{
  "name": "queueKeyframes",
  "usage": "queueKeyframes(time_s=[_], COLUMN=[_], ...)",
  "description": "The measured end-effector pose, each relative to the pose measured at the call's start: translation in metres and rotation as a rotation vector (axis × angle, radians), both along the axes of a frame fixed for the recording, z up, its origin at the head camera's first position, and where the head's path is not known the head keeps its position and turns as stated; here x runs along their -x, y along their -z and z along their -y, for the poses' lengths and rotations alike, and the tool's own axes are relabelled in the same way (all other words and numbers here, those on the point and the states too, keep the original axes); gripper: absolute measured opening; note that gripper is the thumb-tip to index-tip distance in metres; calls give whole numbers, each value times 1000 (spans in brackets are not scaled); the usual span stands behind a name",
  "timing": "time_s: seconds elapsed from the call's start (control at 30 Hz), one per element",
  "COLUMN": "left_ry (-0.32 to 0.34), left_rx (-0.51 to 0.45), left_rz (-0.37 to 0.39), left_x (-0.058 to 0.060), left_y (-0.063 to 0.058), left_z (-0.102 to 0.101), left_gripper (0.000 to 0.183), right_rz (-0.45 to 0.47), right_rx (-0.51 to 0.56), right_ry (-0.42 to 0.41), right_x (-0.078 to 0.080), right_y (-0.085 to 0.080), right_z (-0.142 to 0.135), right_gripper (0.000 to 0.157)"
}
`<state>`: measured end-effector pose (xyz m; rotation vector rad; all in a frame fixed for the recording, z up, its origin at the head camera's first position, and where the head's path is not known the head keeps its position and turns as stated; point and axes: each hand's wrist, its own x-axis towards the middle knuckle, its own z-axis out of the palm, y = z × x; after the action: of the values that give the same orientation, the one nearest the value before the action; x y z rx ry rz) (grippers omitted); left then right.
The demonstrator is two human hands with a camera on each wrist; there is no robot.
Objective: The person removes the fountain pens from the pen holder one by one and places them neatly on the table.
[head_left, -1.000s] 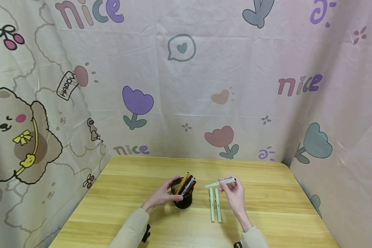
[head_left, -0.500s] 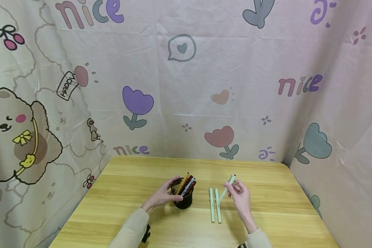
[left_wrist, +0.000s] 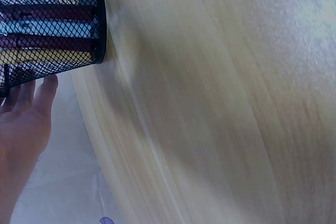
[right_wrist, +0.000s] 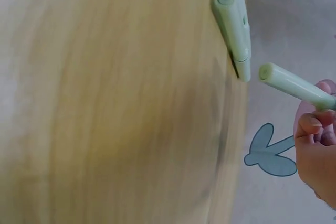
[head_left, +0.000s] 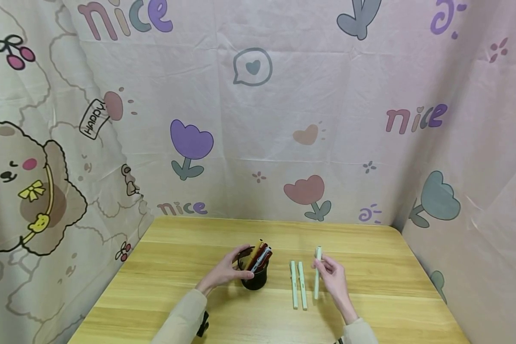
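My left hand [head_left: 224, 273] holds a black mesh pen holder [head_left: 254, 283] by its sides, thumb in front and fingers behind. Yellow, dark red and light blue pens [head_left: 258, 258] lean inside it; the left wrist view shows them through the mesh [left_wrist: 52, 27]. Between thumb and fingers, my right hand [head_left: 334, 281] pinches a pale green pen [head_left: 316, 284] near its upper end. In the right wrist view, this pen's near end [right_wrist: 286, 81] appears apart from the other pens. Two matching green pens, one left [head_left: 294, 285] and one right [head_left: 302, 286], lie side by side on the table.
The wooden table [head_left: 176, 248] reaches back to a printed cloth [head_left: 258, 119]. More cloth hangs along the left [head_left: 69, 191] and right sides [head_left: 477, 239]. A dark strap [head_left: 203, 324] shows at the left sleeve.
My right hand has moved slightly right and turned the green pen from nearly level to lengthwise, beside the two lying pens. My left hand and the pen holder stay in place.
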<state>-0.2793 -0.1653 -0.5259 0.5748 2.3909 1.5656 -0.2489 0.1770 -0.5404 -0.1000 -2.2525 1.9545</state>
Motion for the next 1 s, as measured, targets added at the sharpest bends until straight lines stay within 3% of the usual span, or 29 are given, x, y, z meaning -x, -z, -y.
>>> queueKeyframes(time_s=[0.27,0.63,1.0], left_ry=[-8,-9,-16], left_rx=[15,29,39], left_rz=[-6,-10,-13], left_x=[0,-1,-1], left_y=[0,0,-1], left_z=[0,0,0], left_gripper=[95,95,94], right_rz=[40,95,143], right_rx=[-58,-59,-69], right_ry=[-66,-108,-124], right_x=[0,1,6], right_y=[8,15,18], right_z=[-1,-3,-4], right_gripper=[35,43,28])
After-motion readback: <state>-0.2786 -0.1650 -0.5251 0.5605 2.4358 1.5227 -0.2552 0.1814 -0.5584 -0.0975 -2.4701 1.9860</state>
